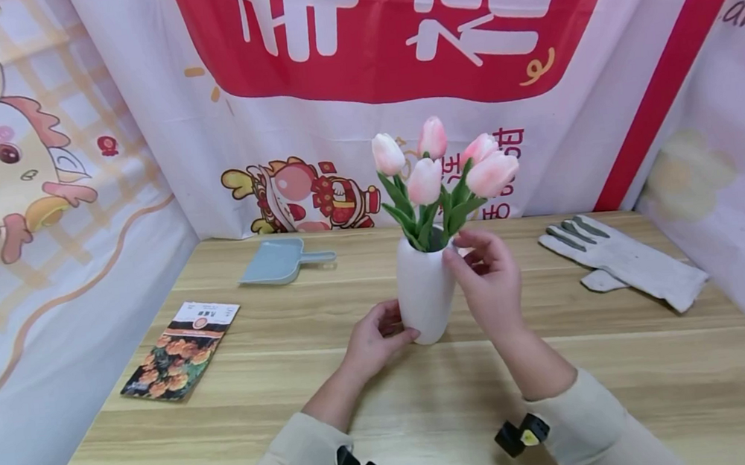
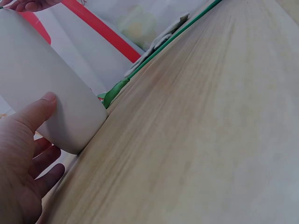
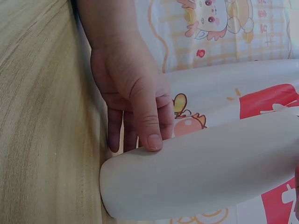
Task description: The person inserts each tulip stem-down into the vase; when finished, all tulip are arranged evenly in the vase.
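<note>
A white vase (image 1: 426,287) stands on the wooden table with several pink-and-white tulips (image 1: 437,170) and green leaves in its mouth. My left hand (image 1: 372,337) holds the vase low down, thumb on the near side and fingers round the far side; the right wrist view shows this left hand (image 3: 131,88) too. Up at the rim, my right hand (image 1: 491,277) grips the vase's right side between thumb and fingers. Only fingertips of that hand enter the right wrist view. In the left wrist view, a green stem (image 2: 173,39) with a leaf stretches past the vase base.
At the back left lies a light blue dustpan (image 1: 277,262), with a flower seed packet (image 1: 182,350) nearer me. A pale work glove (image 1: 624,257) is on the right. Printed cloth hangs behind the table (image 1: 284,435) and at both sides.
</note>
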A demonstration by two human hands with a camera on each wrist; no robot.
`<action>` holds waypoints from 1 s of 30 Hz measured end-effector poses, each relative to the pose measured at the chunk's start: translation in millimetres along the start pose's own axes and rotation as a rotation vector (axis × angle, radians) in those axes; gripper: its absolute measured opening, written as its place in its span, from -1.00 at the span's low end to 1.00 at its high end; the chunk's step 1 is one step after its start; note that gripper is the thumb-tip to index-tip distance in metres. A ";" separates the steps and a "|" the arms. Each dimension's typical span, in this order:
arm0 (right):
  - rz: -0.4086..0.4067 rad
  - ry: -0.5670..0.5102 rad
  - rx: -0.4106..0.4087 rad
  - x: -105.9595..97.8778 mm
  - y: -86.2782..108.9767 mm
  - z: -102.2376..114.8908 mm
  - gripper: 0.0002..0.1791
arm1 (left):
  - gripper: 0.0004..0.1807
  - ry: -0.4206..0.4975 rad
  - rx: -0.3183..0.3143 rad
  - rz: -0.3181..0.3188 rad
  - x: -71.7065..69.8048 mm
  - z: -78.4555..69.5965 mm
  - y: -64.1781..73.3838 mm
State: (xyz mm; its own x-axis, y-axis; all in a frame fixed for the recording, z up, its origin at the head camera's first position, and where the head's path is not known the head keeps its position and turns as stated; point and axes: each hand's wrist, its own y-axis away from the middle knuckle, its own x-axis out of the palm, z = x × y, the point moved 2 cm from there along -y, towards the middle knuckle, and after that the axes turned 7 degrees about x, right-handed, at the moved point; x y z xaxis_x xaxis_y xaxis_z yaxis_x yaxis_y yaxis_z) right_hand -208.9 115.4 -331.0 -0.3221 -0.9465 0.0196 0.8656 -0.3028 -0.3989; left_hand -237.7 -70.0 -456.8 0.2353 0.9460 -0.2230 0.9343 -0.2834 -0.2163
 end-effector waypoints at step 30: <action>0.179 0.458 0.363 -76.0 -0.2 -62.2 -0.65 | -0.37 -0.015 0.005 -0.006 0.2 0.4 0.5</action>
State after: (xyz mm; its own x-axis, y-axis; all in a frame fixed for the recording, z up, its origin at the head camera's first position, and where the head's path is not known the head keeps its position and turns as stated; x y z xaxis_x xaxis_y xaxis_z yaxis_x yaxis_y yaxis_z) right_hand -208.5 194.3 -389.4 -0.2221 -0.8663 -0.4475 0.9709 -0.2386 -0.0198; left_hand -237.3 -70.1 -457.3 0.2255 0.9452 -0.2363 0.9344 -0.2785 -0.2222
